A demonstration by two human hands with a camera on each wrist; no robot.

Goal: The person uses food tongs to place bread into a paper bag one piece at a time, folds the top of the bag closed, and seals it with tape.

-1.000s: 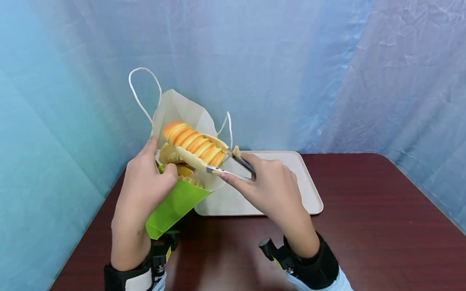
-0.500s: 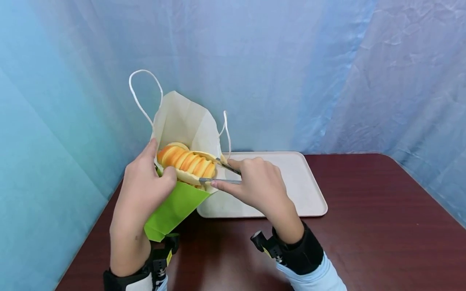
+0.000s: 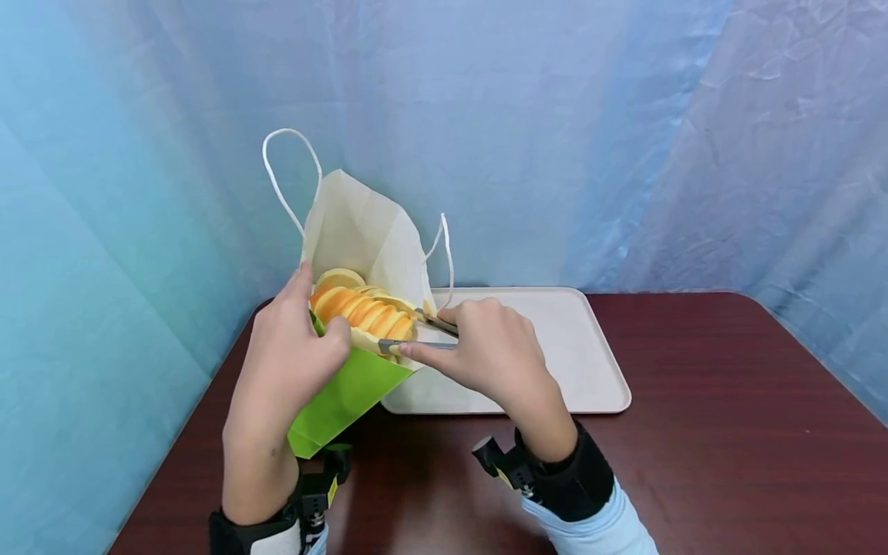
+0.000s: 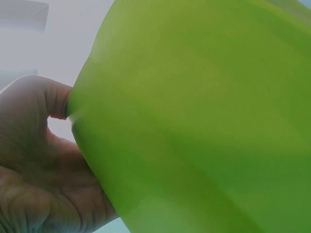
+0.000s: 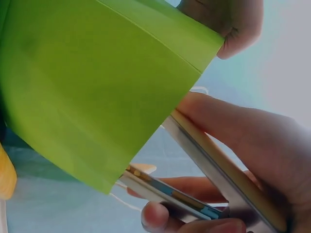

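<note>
We hold the green paper bag with white cord handles [image 3: 347, 385] tilted on the dark red-brown wooden table [image 3: 694, 462], our left hand [image 3: 287, 366] gripping its near rim, thumb outside and fingers curled over the edge. Our right hand [image 3: 486, 354] squeezes the metal tongs [image 3: 423, 335] nearly closed on the ridged orange-and-cream bread loaf [image 3: 364, 312], which sits in the bag's mouth above another pale piece. We judge the loaf light and spongy, easily dented, so a grip across one end with gentle pressure suits it; the bag is thin and floppy, best held at the rim. The beige rectangular tray [image 3: 590, 362] lies just beside the bag, on its right. The head view alone shows the loaf, tray and blue backdrop curtain [image 3: 624, 139]. The left wrist view shows only the bag's green wall [image 4: 204, 121] pressed against our palm [image 4: 34, 165]. The right wrist view shows, from below, both tong blades [image 5: 194, 184] pinched between our fingers [image 5: 228, 126], close under the bag's bottom corner [image 5: 97, 97].
</note>
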